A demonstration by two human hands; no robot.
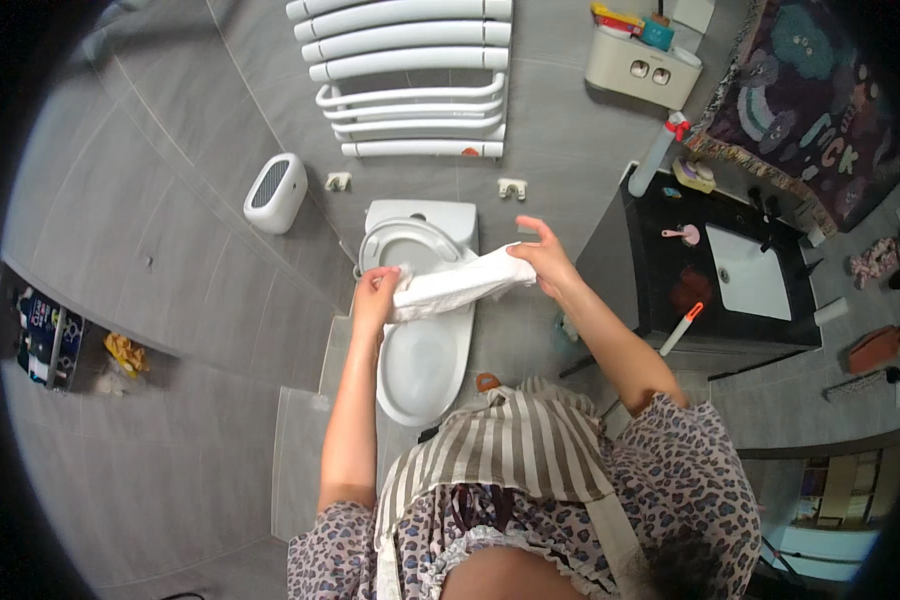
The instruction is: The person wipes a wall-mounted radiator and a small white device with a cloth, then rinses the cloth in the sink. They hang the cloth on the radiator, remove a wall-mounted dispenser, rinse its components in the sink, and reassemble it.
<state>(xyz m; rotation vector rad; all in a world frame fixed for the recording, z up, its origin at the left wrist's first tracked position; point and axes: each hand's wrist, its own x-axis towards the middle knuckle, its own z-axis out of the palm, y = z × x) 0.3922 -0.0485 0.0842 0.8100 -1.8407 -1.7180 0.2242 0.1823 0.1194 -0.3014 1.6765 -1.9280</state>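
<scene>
The left hand (374, 292) pinches one end of a folded white sheet (458, 284); the right hand (547, 264), fingers partly spread, grips the other. Its long axis runs crosswise above the toilet (420, 412), right end angled farther away.

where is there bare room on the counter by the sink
Left of the white sink, the black countertop looks free between its left edge and a dim reddish patch. The far end is crowded, with a tall tube and a yellowish holder. Over the toilet, the left hand and right hand hold a white cloth.
</scene>
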